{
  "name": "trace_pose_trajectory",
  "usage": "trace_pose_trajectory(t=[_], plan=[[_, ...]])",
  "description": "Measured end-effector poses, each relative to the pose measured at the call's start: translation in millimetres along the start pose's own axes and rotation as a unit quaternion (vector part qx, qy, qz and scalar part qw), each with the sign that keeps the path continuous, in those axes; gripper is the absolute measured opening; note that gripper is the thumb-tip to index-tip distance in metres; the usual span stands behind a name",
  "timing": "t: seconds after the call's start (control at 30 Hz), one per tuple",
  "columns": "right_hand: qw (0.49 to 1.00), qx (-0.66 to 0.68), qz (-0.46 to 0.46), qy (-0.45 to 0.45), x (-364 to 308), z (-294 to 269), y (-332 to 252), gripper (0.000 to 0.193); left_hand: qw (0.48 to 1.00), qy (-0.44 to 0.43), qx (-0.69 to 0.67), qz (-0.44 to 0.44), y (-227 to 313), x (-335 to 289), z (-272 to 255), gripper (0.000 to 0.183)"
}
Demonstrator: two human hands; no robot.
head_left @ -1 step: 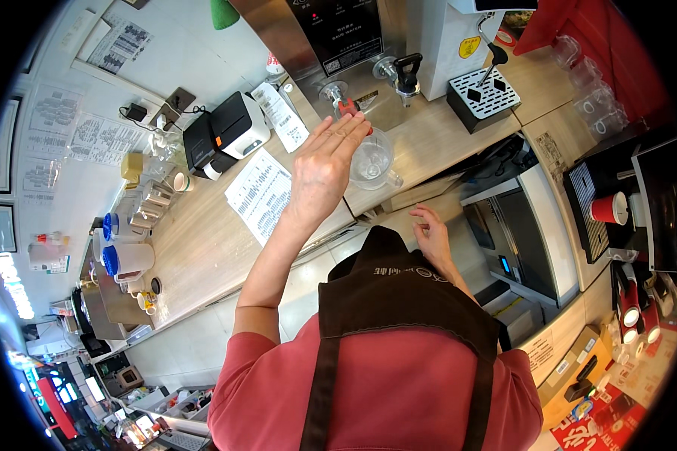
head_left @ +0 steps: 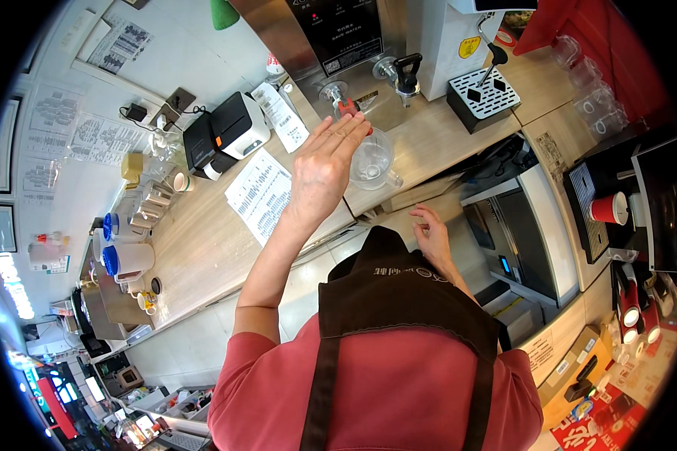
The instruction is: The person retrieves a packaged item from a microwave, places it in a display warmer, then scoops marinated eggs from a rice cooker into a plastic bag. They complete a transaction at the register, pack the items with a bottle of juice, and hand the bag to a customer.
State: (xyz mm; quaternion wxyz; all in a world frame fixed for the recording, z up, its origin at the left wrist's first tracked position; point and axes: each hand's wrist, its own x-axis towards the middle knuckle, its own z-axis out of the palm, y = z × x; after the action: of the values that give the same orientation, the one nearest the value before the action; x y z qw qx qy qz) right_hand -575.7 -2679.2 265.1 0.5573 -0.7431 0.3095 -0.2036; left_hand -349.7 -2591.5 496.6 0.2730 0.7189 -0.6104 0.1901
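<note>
My left hand (head_left: pixel 322 171) is stretched out, fingers straight and close together, palm down. Its fingertips are at the red-handled tap (head_left: pixel 346 107) of the steel water dispenser (head_left: pixel 282 26); whether they press on it is hidden. Below that tap, a clear jug (head_left: pixel 374 159) stands on the wooden counter with its handle toward me, partly covered by my fingers. My right hand (head_left: pixel 433 239) hangs in front of the counter edge, fingers loosely bent and apart, with nothing seen in it. A second tap, black-handled (head_left: pixel 408 71), sits right of the red one.
Left of the jug lie a printed sheet (head_left: pixel 262 194) and a black-and-white label printer (head_left: pixel 229 134). Farther left stand blue-lidded pitchers (head_left: pixel 134 258) and metal cups. To the right are a drip tray (head_left: pixel 485 94), an open under-counter compartment (head_left: pixel 496 169) and a red paper cup (head_left: pixel 609 208).
</note>
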Motion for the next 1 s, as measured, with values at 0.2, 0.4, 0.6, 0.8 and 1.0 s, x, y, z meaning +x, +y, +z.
trace_pose_trajectory(t=[0.2, 0.4, 0.6, 0.8, 1.0], plan=[[1.000, -0.003, 0.003, -0.003, 0.9, 0.0, 0.3, 0.028, 1.000, -0.002, 0.001, -0.001, 1.1, 1.1, -0.8, 0.034], [1.000, -0.002, 0.013, -0.006, 0.8, -1.3, -2.6, 0.028, 1.000, 0.002, 0.004, -0.001, 1.9, 1.3, -0.6, 0.034], [1.000, 0.002, 0.021, -0.009, 1.2, -1.6, -3.8, 0.028, 1.000, 0.009, 0.005, 0.000, 1.4, 0.7, 1.2, 0.033], [1.000, -0.003, 0.005, -0.008, 1.7, -1.5, -0.2, 0.028, 1.000, 0.011, 0.003, 0.001, 1.6, 0.9, 0.7, 0.032], [1.000, -0.007, 0.002, -0.009, 1.8, -1.8, -0.7, 0.028, 1.000, 0.008, 0.004, 0.001, 1.5, 0.7, 0.7, 0.032]])
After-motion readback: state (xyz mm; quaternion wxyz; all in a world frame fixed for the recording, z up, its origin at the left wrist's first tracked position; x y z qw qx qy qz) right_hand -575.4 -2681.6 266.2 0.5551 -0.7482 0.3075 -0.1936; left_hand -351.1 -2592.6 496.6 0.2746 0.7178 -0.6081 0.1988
